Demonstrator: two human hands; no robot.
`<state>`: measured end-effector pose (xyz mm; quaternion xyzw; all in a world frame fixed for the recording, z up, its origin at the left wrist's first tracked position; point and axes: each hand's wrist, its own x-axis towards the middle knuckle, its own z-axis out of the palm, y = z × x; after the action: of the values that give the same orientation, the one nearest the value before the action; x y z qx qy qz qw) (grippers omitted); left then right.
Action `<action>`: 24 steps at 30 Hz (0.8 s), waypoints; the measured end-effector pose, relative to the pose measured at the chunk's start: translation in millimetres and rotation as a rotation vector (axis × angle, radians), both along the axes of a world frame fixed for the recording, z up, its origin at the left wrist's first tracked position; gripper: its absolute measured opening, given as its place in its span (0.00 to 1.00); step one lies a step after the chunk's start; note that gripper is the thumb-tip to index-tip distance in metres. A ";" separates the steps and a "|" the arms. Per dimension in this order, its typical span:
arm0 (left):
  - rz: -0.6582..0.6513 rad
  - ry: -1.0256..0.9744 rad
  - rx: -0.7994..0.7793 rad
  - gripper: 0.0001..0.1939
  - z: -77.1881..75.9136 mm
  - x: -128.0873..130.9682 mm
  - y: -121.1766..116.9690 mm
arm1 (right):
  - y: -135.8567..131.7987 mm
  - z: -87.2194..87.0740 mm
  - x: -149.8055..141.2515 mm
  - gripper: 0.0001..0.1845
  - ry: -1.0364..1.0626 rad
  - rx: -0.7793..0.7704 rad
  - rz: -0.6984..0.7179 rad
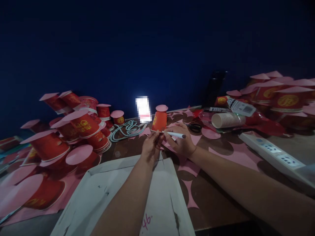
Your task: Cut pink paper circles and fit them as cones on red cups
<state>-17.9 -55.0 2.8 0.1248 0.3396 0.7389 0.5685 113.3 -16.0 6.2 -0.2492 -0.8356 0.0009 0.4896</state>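
Note:
A red paper cup (160,120) with yellow lettering stands bottom up in front of me, a pink paper disc (161,107) on its upper end. My left hand (152,144) grips the cup by its lower rim, fingers closed. In my right hand (182,140) is a white marker pen (175,134), held between the fingers, its dark end pointing right. The pen's other end reaches the cup's lower rim; whether it touches cannot be made out. Beneath my forearms lies a worn white board (108,193) with red handwriting.
Red cups with pink discs (52,146) are piled at left, and more (286,98) at right. Behind the hands are a coiled pale cable (128,129) and a bright blurred screen (143,108). Scissors (195,127), stacked paper cups (227,120), a power strip (275,152) and pink paper offcuts (242,154) lie rightward.

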 end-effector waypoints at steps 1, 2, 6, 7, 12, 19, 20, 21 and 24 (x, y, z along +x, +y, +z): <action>-0.007 0.002 0.002 0.02 0.0 -0.2 0.3 | 0.3 0.1 0.1 0.06 0.003 0.012 -0.005; -0.014 0.003 0.000 0.02 0.1 -0.4 0.5 | 0.7 0.5 0.1 0.06 0.011 0.027 -0.011; -0.027 0.020 -0.015 0.02 0.3 -0.7 1.1 | 2.2 2.7 0.3 0.05 0.039 0.059 -0.045; -0.026 0.025 -0.017 0.02 0.2 -0.7 1.0 | 2.6 3.2 0.3 0.05 0.046 0.059 -0.049; -0.023 0.035 -0.006 0.02 -0.3 0.1 -0.6 | 2.9 4.7 0.1 0.06 0.074 0.041 -0.048; -0.040 0.054 -0.018 0.02 1.1 0.6 -1.5 | 2.3 8.2 0.6 0.07 0.078 -0.015 -0.052; -0.033 0.049 -0.018 0.02 1.2 0.7 -1.4 | 2.4 8.4 0.9 0.07 0.072 -0.022 -0.051; -0.026 0.045 -0.020 0.01 1.2 0.7 -1.2 | 2.4 8.4 1.0 0.07 0.064 -0.022 -0.047; -0.026 0.039 -0.030 0.01 0.7 0.6 -0.7 | 2.2 7.3 0.7 0.06 0.061 0.012 -0.033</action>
<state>-17.3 -55.7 3.6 0.1348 0.3599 0.7236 0.5733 114.0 -13.8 13.4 -0.2597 -0.8162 -0.0043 0.5161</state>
